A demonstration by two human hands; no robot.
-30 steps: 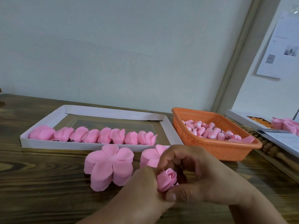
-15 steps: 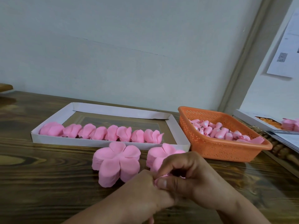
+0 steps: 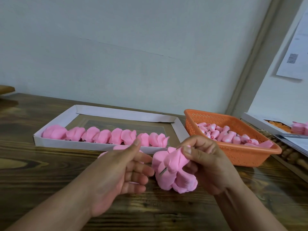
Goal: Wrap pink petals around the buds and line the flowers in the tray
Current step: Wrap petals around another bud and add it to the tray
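Flower point(image 3: 173, 165), bud wrapped in pink petals, is held in the air just in front of the tray point(image 3: 106, 145), off its right end, with a thin metal pin point(image 3: 162, 172) poking out of its base toward the left. Right hand point(image 3: 208, 165) pinches the flower near its top between thumb and fingertips; left hand point(image 3: 120, 174) sits just left of it, fingers spread and relaxed, holding nothing, not touching the petals as far as I can tell. Risks from here: 1-hand pinch on soft petals, so the outer layers could spring back or slide along the pin if the pinch eases before the flower is set down; squeezing harder would likely crease them. The pin could snag a neighbour on the way in. Tray holds 1 row of about 8 finished flowers point(image 3: 103, 136) along its near wall, last one close to the right end, so little room remains there; pushing this one in could tip or knock that last flower out of line. Petal stack point(image 3: 181, 182) lies on the surface right under the held flower; a low pass could drag it. Orange basket of buds point(image 3: 233, 135) sits right of the tray, out of the path.
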